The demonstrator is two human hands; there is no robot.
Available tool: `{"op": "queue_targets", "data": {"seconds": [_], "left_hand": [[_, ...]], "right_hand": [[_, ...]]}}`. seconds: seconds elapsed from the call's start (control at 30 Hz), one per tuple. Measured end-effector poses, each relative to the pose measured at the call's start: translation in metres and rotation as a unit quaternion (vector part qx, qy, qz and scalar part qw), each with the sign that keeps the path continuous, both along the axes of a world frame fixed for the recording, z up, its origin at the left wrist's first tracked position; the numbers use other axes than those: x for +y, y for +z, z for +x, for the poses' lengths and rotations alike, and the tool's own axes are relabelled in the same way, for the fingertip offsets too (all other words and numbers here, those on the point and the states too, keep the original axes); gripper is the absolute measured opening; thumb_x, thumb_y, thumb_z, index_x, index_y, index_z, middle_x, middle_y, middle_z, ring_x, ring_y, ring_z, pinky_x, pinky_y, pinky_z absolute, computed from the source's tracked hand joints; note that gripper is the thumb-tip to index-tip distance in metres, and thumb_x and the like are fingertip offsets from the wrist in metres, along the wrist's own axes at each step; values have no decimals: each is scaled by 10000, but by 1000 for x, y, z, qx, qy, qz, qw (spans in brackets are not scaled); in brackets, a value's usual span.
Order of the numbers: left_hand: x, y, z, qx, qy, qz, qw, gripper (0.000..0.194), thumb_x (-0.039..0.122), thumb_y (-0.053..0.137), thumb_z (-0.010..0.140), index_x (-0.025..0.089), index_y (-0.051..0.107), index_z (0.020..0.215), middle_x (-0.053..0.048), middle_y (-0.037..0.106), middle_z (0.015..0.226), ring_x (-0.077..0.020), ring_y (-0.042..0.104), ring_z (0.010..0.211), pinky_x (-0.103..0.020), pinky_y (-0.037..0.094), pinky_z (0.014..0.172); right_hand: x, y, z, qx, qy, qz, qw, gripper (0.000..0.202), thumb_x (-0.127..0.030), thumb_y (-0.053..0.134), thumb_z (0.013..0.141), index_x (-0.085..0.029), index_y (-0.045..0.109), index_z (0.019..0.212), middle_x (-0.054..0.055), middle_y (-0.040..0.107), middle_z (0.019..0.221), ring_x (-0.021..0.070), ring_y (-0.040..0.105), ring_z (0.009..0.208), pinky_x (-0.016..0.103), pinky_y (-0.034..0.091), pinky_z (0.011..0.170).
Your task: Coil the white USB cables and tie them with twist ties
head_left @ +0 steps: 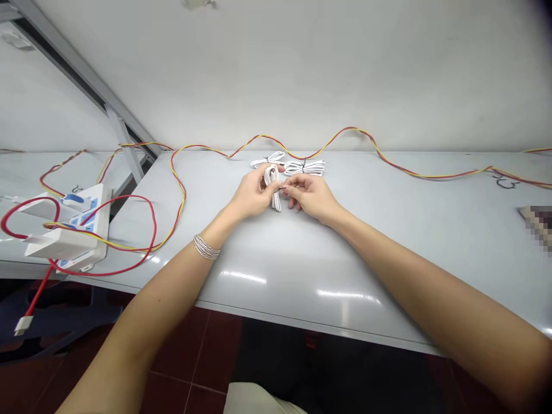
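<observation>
My left hand [256, 192] is closed around a coiled white cable [271, 177], held upright above the grey table. Close beside it, my right hand [309, 195] pinches a thin dark twist tie [282, 188] at the cable's side. Behind my hands lie two more bundled white cables on the table: one bundle [267, 160] at the back left and another bundle [304, 167] just beyond my right fingers. Each is bound round its middle with a dark tie. My fingers partly hide the held coil.
A white power strip [103, 221] with plugged-in chargers [64, 244] and a red cable [153, 221] sits at the left. A red-yellow wire [263, 136] runs along the table's back by the wall. Loose black ties [505, 183] lie at the right, near a partly blurred object [532, 221].
</observation>
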State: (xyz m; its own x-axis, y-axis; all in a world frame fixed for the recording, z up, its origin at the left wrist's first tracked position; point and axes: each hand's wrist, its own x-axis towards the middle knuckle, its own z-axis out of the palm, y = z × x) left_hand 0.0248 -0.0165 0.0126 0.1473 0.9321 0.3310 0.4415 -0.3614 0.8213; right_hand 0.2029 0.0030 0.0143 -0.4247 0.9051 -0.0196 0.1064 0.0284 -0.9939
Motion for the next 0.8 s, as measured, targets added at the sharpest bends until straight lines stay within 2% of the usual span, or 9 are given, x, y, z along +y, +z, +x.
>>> {"op": "queue_targets", "data": {"seconds": [0.13,0.23,0.4,0.5,0.63,0.8], "left_hand": [[0,1,-1,16,19,3,1000,258,240,583,901,164,640,1141,-9,542,755,-126,462,604,-262,395,563],[0,2,0,22,31,-5,999,247,234,581,907,155,632,1135,1,523,727,-121,433,589,-260,381,562],[0,2,1,18,36,-1,999,253,240,581,899,150,636,1129,-4,559,733,-124,467,604,-251,400,569],[-1,3,3,14,26,4,1000,291,259,587,890,147,645,1153,-19,597,765,-134,507,637,-255,428,600],[-3,3,5,19,25,16,999,343,309,603,882,145,659,1179,-40,650,834,-147,540,690,-265,453,651],[-5,5,6,19,17,23,999,350,310,595,885,134,674,1178,-56,677,870,-157,562,721,-283,474,697]], "right_hand": [[2,1,0,1,-15,-25,1000,122,-257,582,926,-167,611,848,38,676,859,83,578,492,216,438,417],[0,1,1,7,-18,-4,1000,84,-254,576,906,-177,608,915,33,673,889,97,593,494,234,436,429],[-6,-5,1,-30,-7,102,994,197,-325,690,819,-182,594,915,31,692,847,119,613,551,250,428,513],[-6,-10,0,-55,-6,143,988,249,-391,711,808,-178,618,896,40,702,799,142,618,589,272,442,563],[-6,-12,0,-47,-20,139,989,251,-417,694,818,-183,621,872,26,682,721,154,615,576,286,451,579],[-6,-7,0,-24,-15,120,992,198,-369,683,803,-190,598,803,0,636,677,148,609,549,275,429,547]]}}
